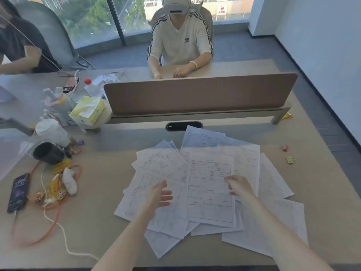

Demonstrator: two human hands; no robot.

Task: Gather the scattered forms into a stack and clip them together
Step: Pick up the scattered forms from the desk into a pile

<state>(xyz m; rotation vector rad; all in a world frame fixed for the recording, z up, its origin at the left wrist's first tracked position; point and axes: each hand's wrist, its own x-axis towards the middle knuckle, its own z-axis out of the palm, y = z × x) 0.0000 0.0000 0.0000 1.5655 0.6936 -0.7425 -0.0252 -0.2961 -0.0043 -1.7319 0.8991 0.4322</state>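
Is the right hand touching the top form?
Touching. The head view shows the right hand pinching the right edge of the top form, thumb above the sheet and fingers curled under it.

Printed forms lie fanned and overlapping across the table, none squared into a stack. The left hand hovers open above the sheets on the left side, fingers spread. The right hand pinches the right edge of the topmost form. Two binder clips, a pink clip and a yellow clip, rest well apart from the papers at the right.
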